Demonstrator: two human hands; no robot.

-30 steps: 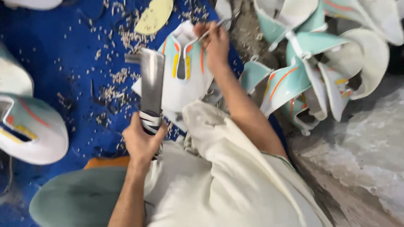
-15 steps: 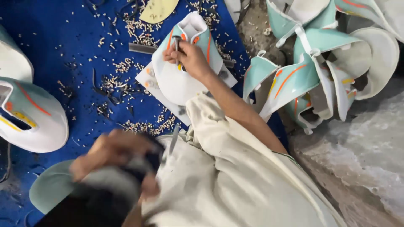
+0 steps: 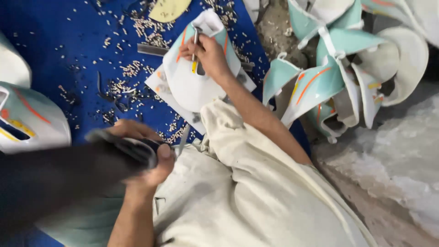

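My right hand (image 3: 209, 56) rests on a white and teal plastic panel (image 3: 192, 89) with orange stripes and pinches a thin metal rod (image 3: 195, 45) upright against it. The panel lies on a blue mat (image 3: 68, 50), over my knee in pale cloth. My left hand (image 3: 148, 160) is closed around the dark handle of a broad blade (image 3: 55, 178). The blade is raised close to the camera and shows only as a dark blur at the lower left. It is well clear of the panel.
Small pale chips and dark shavings (image 3: 132, 68) litter the mat. A pile of similar teal and white panels (image 3: 338, 68) lies at the right. Another panel (image 3: 27, 119) sits at the left edge, a yellowish piece (image 3: 169, 8) at the top, and crumpled clear plastic sheet (image 3: 398, 160) at the lower right.
My left hand has pulled the blade off the panel, down and toward the camera, where it is now blurred. My right hand moved from the panel's top edge to its middle, holding the rod.
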